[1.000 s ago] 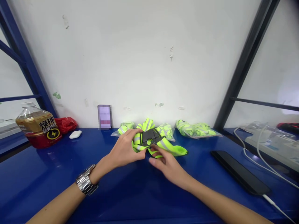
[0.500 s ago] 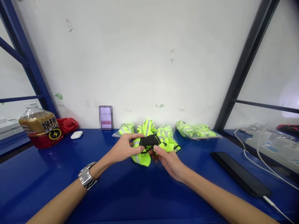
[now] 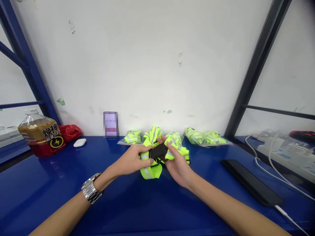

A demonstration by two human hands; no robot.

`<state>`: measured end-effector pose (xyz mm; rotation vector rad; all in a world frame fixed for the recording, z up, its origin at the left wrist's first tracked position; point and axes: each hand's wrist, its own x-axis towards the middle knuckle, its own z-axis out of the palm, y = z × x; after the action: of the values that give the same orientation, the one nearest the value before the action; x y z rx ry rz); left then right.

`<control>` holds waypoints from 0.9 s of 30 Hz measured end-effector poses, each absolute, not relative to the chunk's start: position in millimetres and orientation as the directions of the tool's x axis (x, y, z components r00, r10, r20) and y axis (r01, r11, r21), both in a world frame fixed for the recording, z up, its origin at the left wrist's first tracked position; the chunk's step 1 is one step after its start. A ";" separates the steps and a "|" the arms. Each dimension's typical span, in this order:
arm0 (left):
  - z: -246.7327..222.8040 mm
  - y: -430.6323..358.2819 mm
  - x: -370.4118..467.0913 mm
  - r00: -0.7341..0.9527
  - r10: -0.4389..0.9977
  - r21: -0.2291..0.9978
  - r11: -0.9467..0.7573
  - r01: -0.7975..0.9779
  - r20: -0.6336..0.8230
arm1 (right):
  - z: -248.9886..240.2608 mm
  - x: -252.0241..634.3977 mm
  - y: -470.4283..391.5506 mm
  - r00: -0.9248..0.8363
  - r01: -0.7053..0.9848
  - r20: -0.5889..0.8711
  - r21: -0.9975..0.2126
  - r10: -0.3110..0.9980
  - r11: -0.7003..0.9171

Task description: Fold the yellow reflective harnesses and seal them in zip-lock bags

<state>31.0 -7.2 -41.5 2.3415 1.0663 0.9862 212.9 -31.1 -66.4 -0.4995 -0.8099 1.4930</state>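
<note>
Between my hands is a bunched neon-yellow reflective vest (image 3: 150, 172) with silver stripes and black trim, held just above the blue table. A black patch of it (image 3: 158, 151) shows at the middle. My left hand (image 3: 134, 159), a metal watch on its wrist, pinches the vest's left side between thumb and fingers. My right hand (image 3: 177, 167) holds the right side, its thumb over the yellow fabric and its other fingers partly hidden beneath. Just behind lie clear bags of similar folded yellow fabric, one bag (image 3: 133, 137) to the left and another (image 3: 208, 137) to the right.
A large drink bottle (image 3: 43, 134), a red plastic bag (image 3: 70, 131) and a white earbud case (image 3: 80, 142) are on the left. One phone (image 3: 110, 124) leans against the wall. Another phone (image 3: 251, 182) lies at right, with a white cable (image 3: 283, 211) plugged in.
My right hand has turned and its fingers have come up around the vest's right side. The black part has shifted slightly, and the left hand keeps its pinch.
</note>
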 end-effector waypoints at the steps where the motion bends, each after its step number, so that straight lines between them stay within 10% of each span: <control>1: -44.9 -11.3 34.6 0.417 0.734 0.507 -0.675 0.537 0.536 | -66.4 210.7 -28.7 -0.027 -0.672 0.147 -0.735 0.989 0.090; 4: -56.7 -35.5 52.0 0.292 0.498 0.276 -0.781 0.561 0.817 | -64.3 203.2 -23.0 0.144 -0.701 0.079 -0.696 0.987 0.158; 6: -63.0 -55.7 67.8 0.549 0.403 0.244 -0.908 0.341 0.732 | -60.3 199.5 -21.4 0.215 -0.727 0.039 -0.661 0.976 0.186; 13: -71.4 -65.6 115.9 0.328 0.909 0.877 -0.361 0.317 0.255 | -46.0 209.2 -24.9 0.197 -0.776 -0.102 -0.623 0.975 0.092; 27: -79.5 -42.2 128.2 0.163 0.980 0.990 -0.101 -0.100 0.116 | -53.5 215.2 -25.2 0.117 -0.760 0.007 -0.643 0.993 0.094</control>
<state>128.2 -42.2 -79.5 1.2951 0.9643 1.2029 215.2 -25.2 -53.5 -0.5642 -0.5111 1.3876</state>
